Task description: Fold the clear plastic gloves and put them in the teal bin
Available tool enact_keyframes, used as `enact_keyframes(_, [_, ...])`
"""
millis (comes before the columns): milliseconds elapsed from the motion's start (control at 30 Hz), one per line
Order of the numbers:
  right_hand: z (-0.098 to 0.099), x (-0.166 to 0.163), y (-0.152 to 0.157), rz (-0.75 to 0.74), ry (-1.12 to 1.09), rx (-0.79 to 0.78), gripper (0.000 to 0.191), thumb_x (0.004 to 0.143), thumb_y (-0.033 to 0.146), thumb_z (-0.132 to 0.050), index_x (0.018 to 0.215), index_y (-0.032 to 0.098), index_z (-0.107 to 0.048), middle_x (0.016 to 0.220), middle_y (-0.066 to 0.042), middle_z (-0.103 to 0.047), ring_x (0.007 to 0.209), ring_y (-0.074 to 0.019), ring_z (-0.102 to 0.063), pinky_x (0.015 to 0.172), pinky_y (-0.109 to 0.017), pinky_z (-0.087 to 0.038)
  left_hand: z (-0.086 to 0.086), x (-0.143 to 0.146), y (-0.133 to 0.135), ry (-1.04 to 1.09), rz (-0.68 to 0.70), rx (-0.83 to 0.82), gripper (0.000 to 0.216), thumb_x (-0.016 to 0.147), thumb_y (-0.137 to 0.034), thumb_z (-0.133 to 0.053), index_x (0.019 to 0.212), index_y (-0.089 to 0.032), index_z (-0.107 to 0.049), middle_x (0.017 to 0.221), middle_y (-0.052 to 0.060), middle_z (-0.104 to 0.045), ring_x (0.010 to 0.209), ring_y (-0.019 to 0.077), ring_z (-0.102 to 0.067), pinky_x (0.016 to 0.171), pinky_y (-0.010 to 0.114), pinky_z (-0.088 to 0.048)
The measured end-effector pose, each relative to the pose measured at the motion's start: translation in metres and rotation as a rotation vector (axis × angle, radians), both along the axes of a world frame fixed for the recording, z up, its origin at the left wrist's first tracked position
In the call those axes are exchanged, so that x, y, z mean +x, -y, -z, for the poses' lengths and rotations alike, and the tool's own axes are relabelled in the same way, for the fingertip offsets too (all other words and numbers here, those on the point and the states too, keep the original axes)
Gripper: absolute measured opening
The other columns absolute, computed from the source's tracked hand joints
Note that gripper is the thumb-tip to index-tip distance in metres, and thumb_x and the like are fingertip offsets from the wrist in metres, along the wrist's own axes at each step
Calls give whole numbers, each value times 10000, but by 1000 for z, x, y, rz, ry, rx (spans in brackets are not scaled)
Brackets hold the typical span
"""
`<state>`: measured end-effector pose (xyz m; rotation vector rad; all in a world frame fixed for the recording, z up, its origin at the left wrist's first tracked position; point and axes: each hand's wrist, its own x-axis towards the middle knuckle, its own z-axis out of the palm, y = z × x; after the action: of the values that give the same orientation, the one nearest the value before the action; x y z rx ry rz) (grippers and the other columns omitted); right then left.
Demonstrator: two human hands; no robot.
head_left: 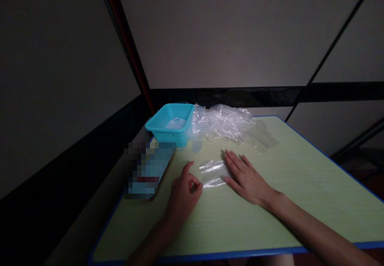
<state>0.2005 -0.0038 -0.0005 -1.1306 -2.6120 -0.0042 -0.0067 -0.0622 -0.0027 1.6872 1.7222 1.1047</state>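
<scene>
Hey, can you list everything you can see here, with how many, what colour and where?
table: one, pale green with blue edging, under the hands
tub: one, turquoise, far left of table
plastic in the tub: count unclear, whitish, inside
plastic pile: uncountable, clear, right of tub
flat plastic piece: one, clear, between the hands
pixelated item: apparently one, bluish, left edge of table
wall panels: several, greyish with dark strips, behind and left
dark object: count unclear, far right
left hand: one, fingers curled, at the piece's left
right hand: one, spread flat, at its right end
</scene>
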Motion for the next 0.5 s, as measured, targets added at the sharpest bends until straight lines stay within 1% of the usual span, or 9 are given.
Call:
enact_keyframes(100, [5, -3, 0, 30, 97, -35, 683, 896, 531, -224, 1378, 48, -247, 1433, -167, -236, 1328, -248, -186, 1052, -489, -193, 1, 0, 0, -8, -6, 10, 558, 672, -98, -501, 1214, -110, -371, 569, -82, -509, 526, 119, -484, 594, 241, -417])
enact_keyframes(200, [7, -3, -1, 48, 128, -39, 702, 894, 545, -200, 1370, 33, -262, 1427, -172, -239, 1327, -243, -186, 1056, -480, -189, 2, -3, 1, -28, 5, 10, 544, 691, -107, -490, 1220, -111, -364, 552, -85, -490, 518, 126, -496, 583, 245, -429])
enact_keyframes(267, [7, -3, -1, 52, 123, -22, 685, 899, 533, -199, 1373, 43, -261, 1427, -167, -243, 1327, -238, -186, 1056, -474, -191, -1, -4, 1, -105, -15, 30, 489, 716, -123, -476, 1197, -104, -392, 576, -65, -496, 545, 142, -517, 608, 275, -452])
enact_keyframes(300, [8, -3, -1, 53, 119, -13, 670, 903, 522, -198, 1374, 50, -260, 1427, -163, -247, 1327, -235, -187, 1056, -471, -195, -4, -3, 2, -175, -31, 59, 448, 726, -129, -471, 1170, -103, -423, 614, -41, -519, 590, 156, -537, 647, 303, -463])
enact_keyframes(367, [8, -3, -1, 54, 121, 2, 631, 915, 485, -194, 1378, 61, -256, 1426, -154, -253, 1326, -229, -193, 1053, -467, -204, -14, 5, 2, -354, -30, 137, 361, 744, -135, -464, 1103, -112, -493, 777, 37, -585, 769, 197, -570, 779, 374, -453])
enact_keyframes(400, [9, -3, -1, 54, 129, 9, 610, 920, 461, -193, 1379, 63, -254, 1427, -151, -251, 1325, -226, -196, 1052, -465, -208, -19, 12, 2, -438, 14, 176, 347, 749, -130, -458, 1091, -112, -514, 906, 82, -601, 895, 223, -560, 847, 399, -426])
enact_keyframes(433, [9, -3, -1, 55, 140, 17, 588, 924, 433, -195, 1381, 67, -252, 1429, -147, -247, 1324, -224, -198, 1051, -463, -212, -24, 21, 2, -502, 95, 190, 353, 771, -135, -449, 1117, -114, -512, 1045, 108, -586, 1009, 236, -527, 904, 398, -399])
enact_keyframes(467, [10, -3, -1, 55, 155, 26, 565, 926, 402, -203, 1381, 71, -253, 1431, -144, -243, 1324, -222, -199, 1050, -461, -217, -28, 31, 1, -554, 169, 198, 375, 797, -160, -440, 1164, -103, -488, 1144, 124, -556, 1079, 239, -497, 941, 388, -379])
enact_keyframes(500, [11, -2, -1, 56, 171, 34, 545, 923, 368, -218, 1382, 77, -255, 1432, -140, -242, 1324, -221, -199, 1048, -459, -223, -31, 42, -1, -604, 233, 197, 419, 826, -201, -428, 1227, -79, -440, 1243, 145, -502, 1154, 249, -449, 977, 391, -351])
